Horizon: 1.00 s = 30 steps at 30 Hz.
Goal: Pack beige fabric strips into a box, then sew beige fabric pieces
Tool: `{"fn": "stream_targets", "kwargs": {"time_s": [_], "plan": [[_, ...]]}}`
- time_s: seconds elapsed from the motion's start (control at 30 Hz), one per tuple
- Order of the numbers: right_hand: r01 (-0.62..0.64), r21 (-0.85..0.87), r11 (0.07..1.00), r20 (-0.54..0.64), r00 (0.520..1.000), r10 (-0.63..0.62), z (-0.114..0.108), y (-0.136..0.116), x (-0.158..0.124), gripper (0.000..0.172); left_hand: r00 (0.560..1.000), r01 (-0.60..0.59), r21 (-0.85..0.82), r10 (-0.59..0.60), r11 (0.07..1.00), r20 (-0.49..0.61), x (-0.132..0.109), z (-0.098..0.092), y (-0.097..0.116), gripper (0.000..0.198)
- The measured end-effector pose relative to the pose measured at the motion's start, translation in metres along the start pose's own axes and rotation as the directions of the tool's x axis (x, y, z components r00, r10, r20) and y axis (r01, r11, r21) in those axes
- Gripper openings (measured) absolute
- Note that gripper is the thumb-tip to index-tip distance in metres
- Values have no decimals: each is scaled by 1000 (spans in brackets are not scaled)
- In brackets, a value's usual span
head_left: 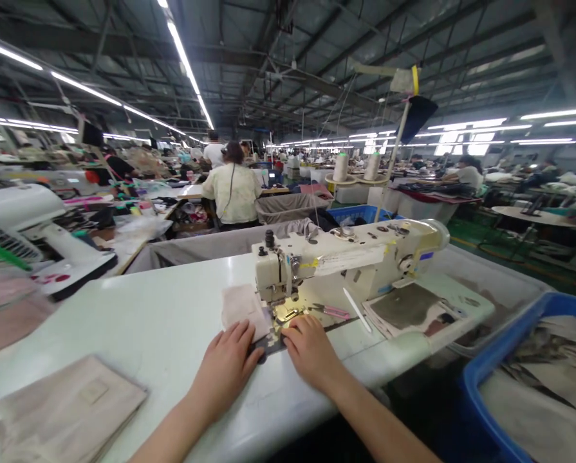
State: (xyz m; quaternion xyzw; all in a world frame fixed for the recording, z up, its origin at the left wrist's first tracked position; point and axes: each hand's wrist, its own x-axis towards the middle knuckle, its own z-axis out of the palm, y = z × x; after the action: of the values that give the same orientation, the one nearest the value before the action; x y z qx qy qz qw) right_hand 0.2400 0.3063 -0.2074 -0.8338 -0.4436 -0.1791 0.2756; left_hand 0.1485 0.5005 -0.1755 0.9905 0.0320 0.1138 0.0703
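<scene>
A cream sewing machine [326, 257] stands on a pale green table [172, 308], its needle area lit yellow. A light beige fabric piece [244, 308] lies just left of the needle. My left hand [232, 360] rests on the near edge of that piece, fingers spread, palm down. At the front of the needle plate, my right hand [309, 347] has its thumb and index finger together; what they hold, if anything, is hidden. Pink-handled snips [334, 312] and a white pen-like tool [357, 310] lie right of my right hand.
Folded beige fabric [70, 411] lies at the front left. More fabric [406, 308] is under the machine's arm. A blue bin [481, 386] of cut pieces stands at right, a white fan [31, 212] at left. A person [233, 186] sits ahead.
</scene>
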Motion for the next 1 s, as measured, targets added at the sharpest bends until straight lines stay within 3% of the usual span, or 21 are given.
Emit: {"fn": "stream_targets", "kwargs": {"time_s": [0.07,0.13,0.23,0.37,0.53,0.63,0.73,0.8,0.93,1.0], "plan": [[18,-8,1000,-10,1000,-19,0,-1,-1,10,999,33,1,-33,999,6,-10,-16,0,39],[34,-9,999,-17,999,-34,0,-2,-2,10,987,163,60,-162,985,-14,-11,-30,-6,47],[34,-11,999,-24,999,-34,1,-2,-5,11,910,414,155,-410,897,-56,3,-40,-20,52],[36,-33,999,-27,999,-37,1,-1,-7,13,826,564,18,-564,826,8,28,-33,-33,41],[73,-43,996,-51,996,-75,1,-2,-14,18,799,580,-213,-600,787,-43,29,-16,-25,12],[113,-36,993,-67,991,-115,5,0,-18,22,774,561,-341,-624,754,-107,13,-16,-24,16],[148,-14,989,-81,986,-149,9,3,-20,24,707,553,-422,-673,718,-219,-13,-34,-33,30],[160,-11,987,-96,982,-160,11,4,-22,24,628,524,-498,-708,691,-322,-36,-53,-44,36],[180,-17,983,-118,976,-181,14,6,-26,26,418,498,-604,-783,622,-461,-89,-84,-71,42],[193,-15,981,-129,973,-193,15,7,-29,28,400,627,-501,-798,597,-450,-113,-88,-80,45]]}}
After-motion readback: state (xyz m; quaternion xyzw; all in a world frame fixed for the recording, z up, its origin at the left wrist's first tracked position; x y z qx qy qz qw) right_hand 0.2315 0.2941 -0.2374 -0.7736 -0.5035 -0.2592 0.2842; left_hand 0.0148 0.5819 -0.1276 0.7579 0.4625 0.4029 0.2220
